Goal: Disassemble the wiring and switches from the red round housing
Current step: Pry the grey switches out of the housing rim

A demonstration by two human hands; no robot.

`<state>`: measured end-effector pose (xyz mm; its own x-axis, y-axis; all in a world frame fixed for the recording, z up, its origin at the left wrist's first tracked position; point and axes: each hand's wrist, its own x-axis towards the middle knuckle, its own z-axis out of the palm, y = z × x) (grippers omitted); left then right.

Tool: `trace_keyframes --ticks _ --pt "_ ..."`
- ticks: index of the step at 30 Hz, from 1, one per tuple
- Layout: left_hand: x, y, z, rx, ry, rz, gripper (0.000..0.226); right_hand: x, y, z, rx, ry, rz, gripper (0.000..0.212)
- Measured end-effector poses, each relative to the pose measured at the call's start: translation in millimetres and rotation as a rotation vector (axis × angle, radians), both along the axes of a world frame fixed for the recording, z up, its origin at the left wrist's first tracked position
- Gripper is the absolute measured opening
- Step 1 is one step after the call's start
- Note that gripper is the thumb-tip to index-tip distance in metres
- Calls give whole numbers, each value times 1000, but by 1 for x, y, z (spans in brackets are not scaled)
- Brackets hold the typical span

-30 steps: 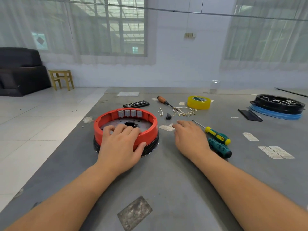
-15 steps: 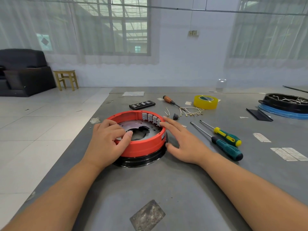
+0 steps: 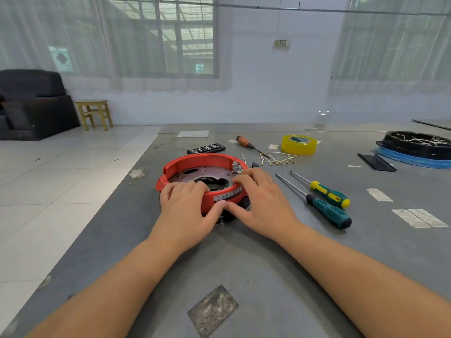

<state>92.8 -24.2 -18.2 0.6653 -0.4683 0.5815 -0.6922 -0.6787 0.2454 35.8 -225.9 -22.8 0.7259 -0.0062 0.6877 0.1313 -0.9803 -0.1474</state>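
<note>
The red round housing (image 3: 195, 162) sits on a black base in the middle of the grey table (image 3: 244, 264). A row of grey switches (image 3: 237, 166) shows on its inner wall at the right. My left hand (image 3: 189, 211) grips the near rim, fingers curled over the top and thumb on the outer wall. My right hand (image 3: 258, 198) grips the near right rim, fingers over the edge by the switches, thumb against the white label. A bundle of loose wires (image 3: 278, 158) lies behind the housing.
Two screwdrivers lie right of my right hand: a dark green one (image 3: 324, 211) and a yellow-green one (image 3: 324, 191). Further back are an orange-handled screwdriver (image 3: 246, 142), yellow tape (image 3: 299, 144), a black bit case (image 3: 206, 148) and a black round tray (image 3: 415, 142) at far right.
The housing has turned, carrying the switch row from the back to the right side. My right hand left the table and now grips the rim; my left hand shifted along the near rim.
</note>
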Motion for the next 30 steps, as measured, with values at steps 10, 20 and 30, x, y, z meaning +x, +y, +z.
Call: trace_keyframes --ticks 10,20,30 --pt "38 40 5 -268 120 -72 56 -2 -23 4 86 250 146 83" --pt "19 20 -3 -123 78 -166 51 -4 9 0 14 166 30 81" --pt "30 28 -5 -128 122 -20 29 -29 -63 16 -177 388 -630 29"
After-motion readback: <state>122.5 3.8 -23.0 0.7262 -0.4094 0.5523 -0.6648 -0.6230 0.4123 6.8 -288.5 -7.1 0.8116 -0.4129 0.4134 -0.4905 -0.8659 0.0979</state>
